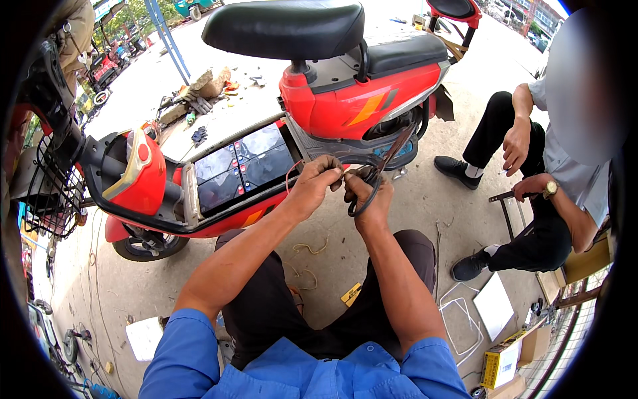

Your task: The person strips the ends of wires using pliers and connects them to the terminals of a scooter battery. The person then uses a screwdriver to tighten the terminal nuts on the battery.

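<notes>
Both hands meet in front of a red electric scooter point(312, 100). My left hand point(319, 178) is closed, its thumb and fingers pinching the end of a black cable point(359, 159). A thin reddish wire point(290, 174) shows beside that hand. My right hand point(371, 199) is closed round the looped part of the same cable. A long rusty-brown tool point(397, 145) juts up from the right hand; its kind is unclear. Just left of my hands, several dark batteries point(239, 163) with red terminals lie in the scooter's open floor compartment.
A seated person point(525, 173) is close on the right. Near that person's feet lie a white panel point(494, 307), a white wire frame point(462, 316) and a yellow carton point(503, 362). A small yellow box point(351, 294) and loose wires point(311, 249) lie on the ground between my legs.
</notes>
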The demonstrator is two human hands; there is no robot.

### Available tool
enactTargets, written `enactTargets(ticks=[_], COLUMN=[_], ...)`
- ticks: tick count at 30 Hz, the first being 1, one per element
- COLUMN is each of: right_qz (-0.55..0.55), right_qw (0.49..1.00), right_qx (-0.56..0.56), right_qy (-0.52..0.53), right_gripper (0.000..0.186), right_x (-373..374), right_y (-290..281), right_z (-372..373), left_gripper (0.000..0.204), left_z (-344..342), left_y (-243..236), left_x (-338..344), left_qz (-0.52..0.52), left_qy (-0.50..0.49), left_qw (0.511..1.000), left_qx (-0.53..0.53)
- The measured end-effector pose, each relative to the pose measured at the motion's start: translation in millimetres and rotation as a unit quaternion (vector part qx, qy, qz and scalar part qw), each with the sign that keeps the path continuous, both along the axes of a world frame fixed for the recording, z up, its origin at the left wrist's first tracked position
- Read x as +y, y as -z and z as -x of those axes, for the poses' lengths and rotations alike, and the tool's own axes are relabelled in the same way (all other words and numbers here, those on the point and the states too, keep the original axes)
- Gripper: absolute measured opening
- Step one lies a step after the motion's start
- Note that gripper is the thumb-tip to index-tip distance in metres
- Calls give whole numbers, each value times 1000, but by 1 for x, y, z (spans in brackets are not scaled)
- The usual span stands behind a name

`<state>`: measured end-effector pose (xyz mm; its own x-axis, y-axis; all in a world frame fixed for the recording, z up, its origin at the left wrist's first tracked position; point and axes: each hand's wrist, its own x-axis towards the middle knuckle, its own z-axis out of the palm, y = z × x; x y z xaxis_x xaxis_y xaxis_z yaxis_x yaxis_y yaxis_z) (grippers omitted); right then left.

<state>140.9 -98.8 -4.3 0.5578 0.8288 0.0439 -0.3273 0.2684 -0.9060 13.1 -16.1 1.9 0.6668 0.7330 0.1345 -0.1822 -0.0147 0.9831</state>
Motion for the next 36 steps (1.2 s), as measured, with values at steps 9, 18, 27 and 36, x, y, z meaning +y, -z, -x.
enactTargets(ticks=[9, 18, 27, 36], right_qz=[-11, 3, -1, 38], right_qw=[1000, 1000, 1000, 999], right_qx=[9, 2, -12, -34], right_qy=[-8, -1, -14, -20], right_gripper=[9, 9, 12, 16], right_x=[0, 1, -1, -3], right_y=[2, 2, 0, -4], right_z=[-2, -1, -3, -4], left_gripper=[12, 14, 15, 13], left_z=[-1, 0, 3, 5], left_y=[-4, -3, 0, 0], left_x=[-5, -4, -1, 5], left_qz=[-33, -39, -51, -40], left_qy=[-25, -57, -56, -55], left_qw=[999, 998, 997, 998], left_qx=[30, 5, 5, 11])
